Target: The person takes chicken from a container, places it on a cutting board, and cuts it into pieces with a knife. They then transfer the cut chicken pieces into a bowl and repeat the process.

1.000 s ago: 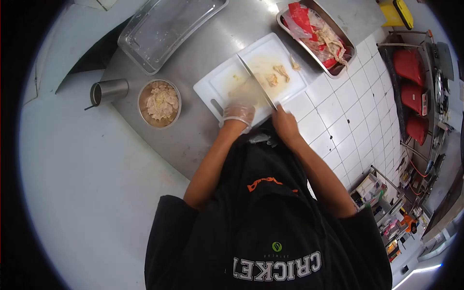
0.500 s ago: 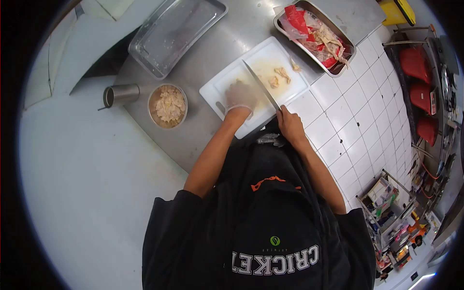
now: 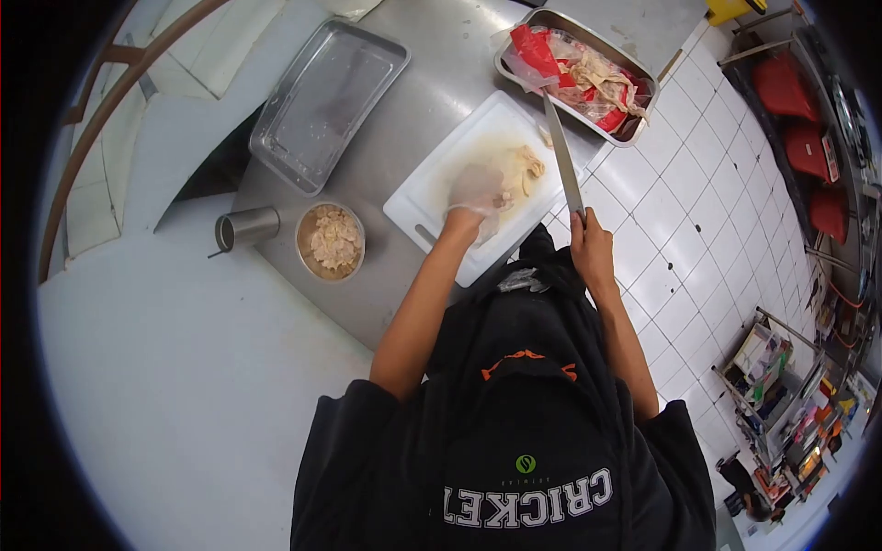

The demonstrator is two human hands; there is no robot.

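My left hand (image 3: 476,190), in a clear plastic glove, rests low over the white cutting board (image 3: 432,197). Pale strips that look like chicken skin (image 3: 529,165) lie on the wet board beside it. A small piece shows at the glove's edge; whether the fingers hold it is too blurred to tell. Closed around a handle, my right hand (image 3: 593,246) holds a long knife (image 3: 563,151). Its blade crosses the board's right edge, the tip close to the tray rim. Left of the board stands a round metal bowl (image 3: 301,241) of chopped pale meat (image 3: 335,241).
A metal tray (image 3: 649,90) at the back right holds more skin and red-and-clear plastic packaging (image 3: 537,50). Another metal tray (image 3: 322,110) sits at the back left. A metal cup (image 3: 250,227) lies near the steel table's (image 3: 367,298) left edge. White floor tiles (image 3: 680,184) extend rightward.
The knife and my right hand have moved right, off the board's middle. My left hand has shifted slightly right, closer to the skin pieces, which now lie more bunched. The whole view has turned slightly.
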